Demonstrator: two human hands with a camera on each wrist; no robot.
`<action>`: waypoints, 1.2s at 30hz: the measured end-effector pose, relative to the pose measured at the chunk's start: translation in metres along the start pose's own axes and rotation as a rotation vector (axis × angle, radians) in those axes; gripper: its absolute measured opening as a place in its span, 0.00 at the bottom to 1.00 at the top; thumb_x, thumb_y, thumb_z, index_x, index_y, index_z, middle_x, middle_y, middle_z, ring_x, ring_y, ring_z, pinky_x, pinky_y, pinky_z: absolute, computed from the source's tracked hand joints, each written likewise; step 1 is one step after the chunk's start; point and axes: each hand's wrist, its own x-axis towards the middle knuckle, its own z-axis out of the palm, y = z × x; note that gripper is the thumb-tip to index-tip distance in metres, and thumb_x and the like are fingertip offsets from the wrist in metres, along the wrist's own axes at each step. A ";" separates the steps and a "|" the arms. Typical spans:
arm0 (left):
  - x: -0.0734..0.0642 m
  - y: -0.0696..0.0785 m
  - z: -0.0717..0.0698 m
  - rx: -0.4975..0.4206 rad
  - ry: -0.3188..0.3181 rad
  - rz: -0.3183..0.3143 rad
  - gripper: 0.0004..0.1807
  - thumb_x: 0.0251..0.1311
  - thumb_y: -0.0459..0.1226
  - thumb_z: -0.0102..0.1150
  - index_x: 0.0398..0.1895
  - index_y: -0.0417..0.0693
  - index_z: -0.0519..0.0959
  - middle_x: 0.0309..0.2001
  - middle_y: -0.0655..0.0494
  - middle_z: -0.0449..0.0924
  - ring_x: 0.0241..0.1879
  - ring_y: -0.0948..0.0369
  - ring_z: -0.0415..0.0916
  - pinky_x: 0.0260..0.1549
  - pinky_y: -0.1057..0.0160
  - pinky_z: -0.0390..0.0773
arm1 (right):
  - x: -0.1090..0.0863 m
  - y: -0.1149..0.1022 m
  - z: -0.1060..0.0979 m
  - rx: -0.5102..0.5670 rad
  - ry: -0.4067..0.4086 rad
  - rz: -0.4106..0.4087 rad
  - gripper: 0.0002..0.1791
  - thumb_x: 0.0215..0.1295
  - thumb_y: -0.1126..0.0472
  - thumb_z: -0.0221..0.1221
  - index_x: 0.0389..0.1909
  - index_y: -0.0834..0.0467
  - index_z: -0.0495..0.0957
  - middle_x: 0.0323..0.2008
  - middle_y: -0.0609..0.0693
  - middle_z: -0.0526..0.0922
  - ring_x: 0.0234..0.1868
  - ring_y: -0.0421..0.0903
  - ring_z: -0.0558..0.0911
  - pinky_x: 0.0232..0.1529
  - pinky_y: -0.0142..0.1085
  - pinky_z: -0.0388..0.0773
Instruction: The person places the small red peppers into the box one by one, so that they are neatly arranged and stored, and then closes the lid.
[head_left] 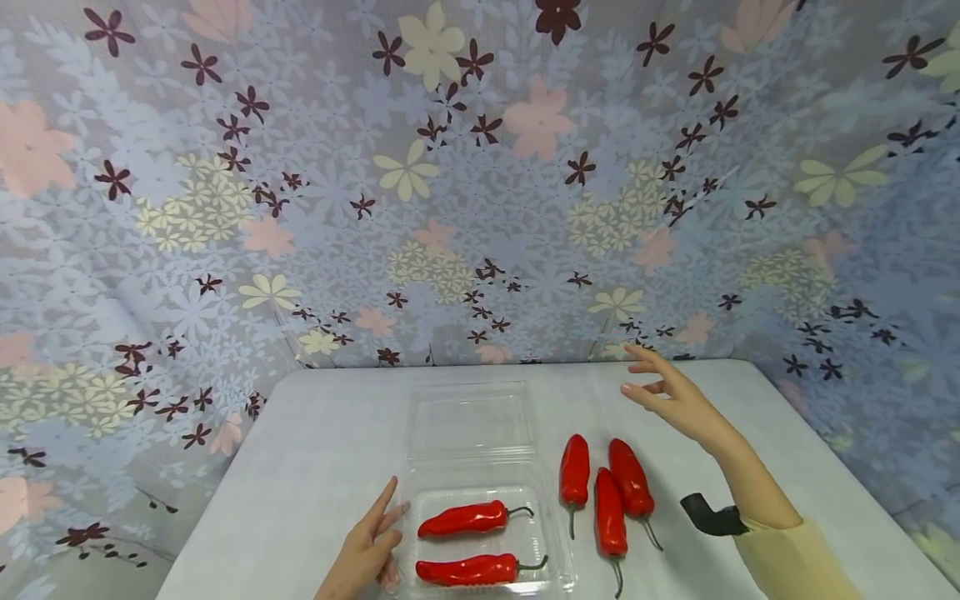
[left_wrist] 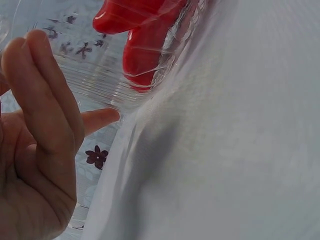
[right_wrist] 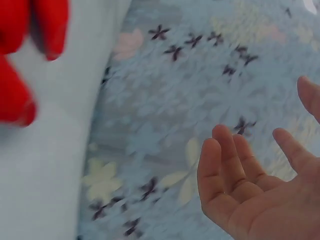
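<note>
Head view: a left hand [head_left: 367, 543], loosely open with nothing seen in its grasp, lies beside a clear plastic box [head_left: 480, 477] on a white desk [head_left: 300, 467]; whether its fingers touch the plastic is hard to tell. Two red peppers [head_left: 468, 518] rest in the box just right of that hand, long axes crosswise, tips toward it and stems away. A right hand [head_left: 675, 402], fingers relaxed and parted, holds nothing above the desk; three loose peppers [head_left: 611, 510] lie to its left and nearer the person, tips pointing away from the person and stems back, the rightmost slanting. Good handling probably calls for pinching a loose pepper across its middle, clear of the stem, and turning it crosswise to match the pair, while light left fingertips steady the box.
</note>
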 end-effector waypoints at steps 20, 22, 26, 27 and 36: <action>-0.001 0.002 0.000 0.008 0.040 -0.029 0.40 0.61 0.28 0.48 0.75 0.47 0.45 0.63 0.28 0.59 0.10 0.64 0.66 0.10 0.67 0.73 | -0.048 0.083 0.047 0.095 -0.097 0.347 0.37 0.62 0.49 0.60 0.69 0.57 0.60 0.58 0.68 0.65 0.44 0.54 0.75 0.40 0.46 0.79; -0.001 0.002 0.000 0.017 0.038 -0.025 0.40 0.61 0.28 0.48 0.75 0.46 0.45 0.63 0.28 0.60 0.10 0.65 0.66 0.10 0.67 0.73 | -0.050 0.085 0.052 0.100 -0.110 0.360 0.37 0.60 0.49 0.61 0.68 0.57 0.61 0.57 0.67 0.67 0.42 0.53 0.75 0.37 0.44 0.79; -0.001 0.001 0.000 0.027 0.035 -0.020 0.39 0.61 0.28 0.48 0.75 0.46 0.45 0.63 0.28 0.60 0.10 0.65 0.66 0.10 0.67 0.74 | -0.054 0.086 0.061 0.108 -0.147 0.384 0.36 0.58 0.50 0.63 0.66 0.58 0.64 0.55 0.65 0.68 0.39 0.52 0.73 0.31 0.40 0.75; -0.001 0.001 0.000 0.032 0.035 -0.018 0.39 0.61 0.28 0.48 0.75 0.46 0.45 0.63 0.28 0.60 0.10 0.65 0.66 0.10 0.67 0.74 | -0.055 0.086 0.062 0.102 -0.155 0.380 0.36 0.59 0.51 0.63 0.66 0.58 0.65 0.55 0.65 0.68 0.39 0.52 0.72 0.31 0.40 0.74; -0.001 0.002 0.001 0.018 0.023 -0.019 0.39 0.61 0.28 0.46 0.75 0.45 0.44 0.63 0.27 0.60 0.09 0.66 0.67 0.10 0.67 0.74 | -0.061 0.084 0.065 0.106 -0.152 0.384 0.34 0.59 0.52 0.63 0.65 0.60 0.66 0.41 0.57 0.72 0.36 0.50 0.71 0.30 0.40 0.75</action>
